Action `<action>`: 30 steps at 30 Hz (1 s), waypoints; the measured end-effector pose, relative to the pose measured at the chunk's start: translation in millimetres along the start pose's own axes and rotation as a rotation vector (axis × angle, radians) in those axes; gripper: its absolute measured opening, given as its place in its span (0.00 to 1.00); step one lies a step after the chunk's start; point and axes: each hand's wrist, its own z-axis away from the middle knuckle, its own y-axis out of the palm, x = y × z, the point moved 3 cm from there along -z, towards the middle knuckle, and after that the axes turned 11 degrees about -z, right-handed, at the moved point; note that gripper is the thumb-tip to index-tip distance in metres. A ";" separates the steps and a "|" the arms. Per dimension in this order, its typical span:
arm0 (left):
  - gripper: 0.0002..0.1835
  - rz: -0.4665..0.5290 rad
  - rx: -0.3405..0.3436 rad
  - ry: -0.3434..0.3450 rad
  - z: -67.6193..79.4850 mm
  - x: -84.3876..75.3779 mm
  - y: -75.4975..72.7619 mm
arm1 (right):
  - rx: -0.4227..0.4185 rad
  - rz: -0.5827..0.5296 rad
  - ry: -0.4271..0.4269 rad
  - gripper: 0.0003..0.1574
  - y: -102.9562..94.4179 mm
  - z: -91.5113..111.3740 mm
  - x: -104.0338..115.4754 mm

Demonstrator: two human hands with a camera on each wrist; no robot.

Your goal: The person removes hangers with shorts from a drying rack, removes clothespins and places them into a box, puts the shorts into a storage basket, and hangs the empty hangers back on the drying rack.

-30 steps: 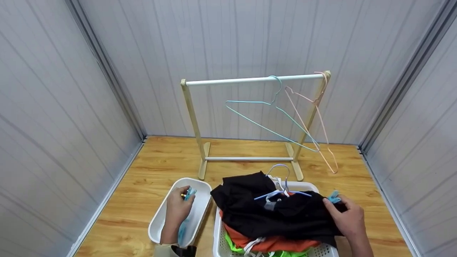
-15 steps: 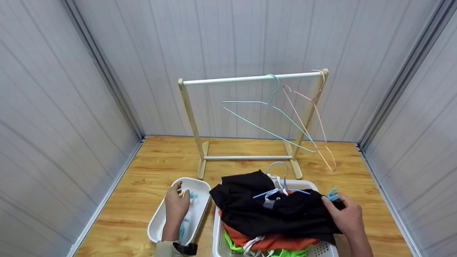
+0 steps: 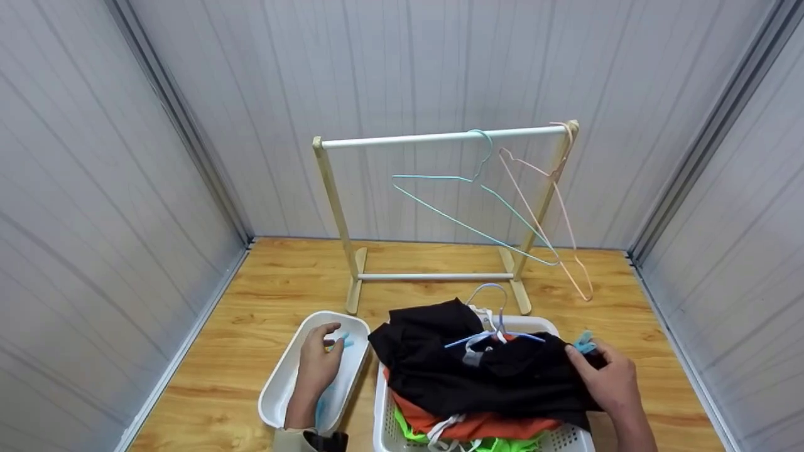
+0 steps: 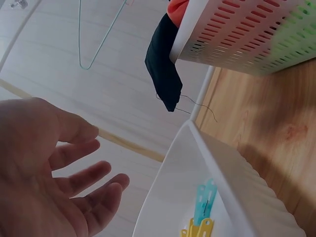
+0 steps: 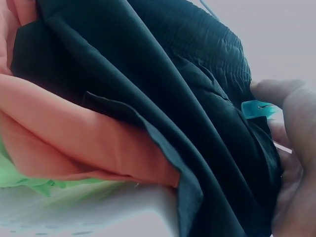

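Note:
In the head view my left hand [image 3: 319, 363] is over the long white tray [image 3: 284, 383], with thumb and fingers apart and nothing held. The left wrist view shows a blue clothespin [image 4: 204, 200] and yellow clothespins [image 4: 200, 228] in the tray, away from the fingers. My right hand [image 3: 612, 382] grips the right end of the black shorts' elastic waistband [image 5: 207, 54] between thumb and fingers. Beside that thumb, a blue clothespin [image 3: 585, 343] sits at the waistband. A bluish-purple hanger [image 3: 504, 307] lies at the waist of the black shorts [image 3: 440, 370], its lower part hidden.
Under the shorts, a white perforated basket [image 3: 382, 417] holds orange [image 3: 490, 429] and bright green clothes [image 3: 512, 446]. Behind stands a rack [image 3: 402, 142] with a mint hanger [image 3: 440, 213] and a pink hanger [image 3: 571, 232]. Panel walls [image 3: 81, 207] enclose the wooden surface [image 3: 213, 351].
The left hand held a blue clothespin a second ago; its fingers have since spread, letting it go into the tray. The right hand keeps its grip on the shorts.

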 end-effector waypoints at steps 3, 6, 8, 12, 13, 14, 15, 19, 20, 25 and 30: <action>0.13 0.007 0.043 0.004 1.5 -4.4 0.3 | 0.008 -0.003 -0.016 0.15 -0.7 -0.6 1.1; 0.10 0.039 0.086 0.027 4.9 -13.7 -0.5 | 0.011 0.000 -0.019 0.14 -0.9 -0.3 1.7; 0.09 0.068 0.130 0.062 8.0 -22.6 -0.2 | 0.015 0.003 -0.015 0.14 -1.3 0.5 1.6; 0.10 0.132 0.286 0.169 15.7 -43.3 3.7 | 0.044 0.014 -0.002 0.13 -2.7 2.4 0.5; 0.10 0.145 0.334 0.194 17.8 -47.9 5.4 | 0.059 0.013 0.000 0.12 -3.0 2.7 0.6; 0.12 0.156 0.386 0.210 20.2 -51.9 7.3 | 0.075 0.011 -0.006 0.12 -3.5 3.1 0.8; 0.13 0.164 0.438 0.222 22.7 -55.4 9.3 | 0.092 0.014 -0.014 0.12 -3.6 3.2 1.2; 0.15 0.141 0.553 0.290 30.6 -65.8 17.5 | 0.140 -0.013 -0.071 0.10 -4.6 4.0 4.4; 0.15 0.126 0.562 0.308 32.1 -67.5 19.4 | 0.143 -0.015 -0.087 0.10 -5.0 4.4 5.3; 0.09 0.052 0.528 0.354 35.1 -71.4 28.8 | 0.159 -0.017 -0.094 0.12 -6.8 6.3 6.4; 0.10 -0.009 0.464 0.308 34.6 -69.1 37.0 | 0.185 -0.004 -0.034 0.11 -8.4 10.6 1.7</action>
